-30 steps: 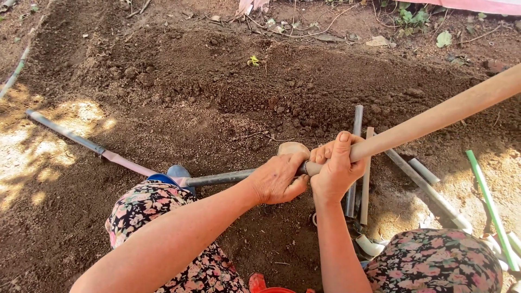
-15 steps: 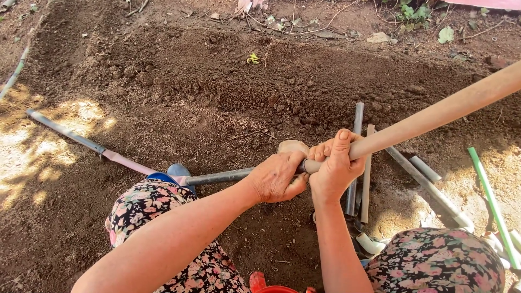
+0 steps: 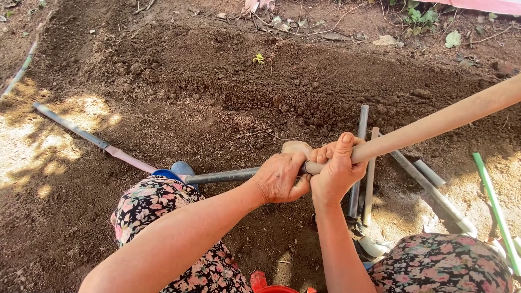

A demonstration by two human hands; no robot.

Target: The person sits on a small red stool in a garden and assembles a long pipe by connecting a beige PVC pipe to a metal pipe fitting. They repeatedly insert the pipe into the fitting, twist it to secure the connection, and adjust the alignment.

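Observation:
My left hand (image 3: 279, 178) grips the end of a dark grey metal pipe (image 3: 222, 176) that runs left toward my knee. My right hand (image 3: 336, 171) is closed around a long pale wooden handle (image 3: 434, 123) that rises to the upper right edge. The pipe end and the handle end meet between my two hands, which touch each other. A flat tan stone (image 3: 296, 147) lies on the soil just behind my left hand. Both arms reach forward over my floral-patterned trousers (image 3: 157, 203).
Loose brown soil (image 3: 228, 92) forms a raised bed ahead. Several grey pipes (image 3: 361, 157) lie on the ground to the right, with a green rod (image 3: 491, 203) at the far right. A long metal bar (image 3: 81, 133) lies at left. A red object (image 3: 268, 285) sits at the bottom edge.

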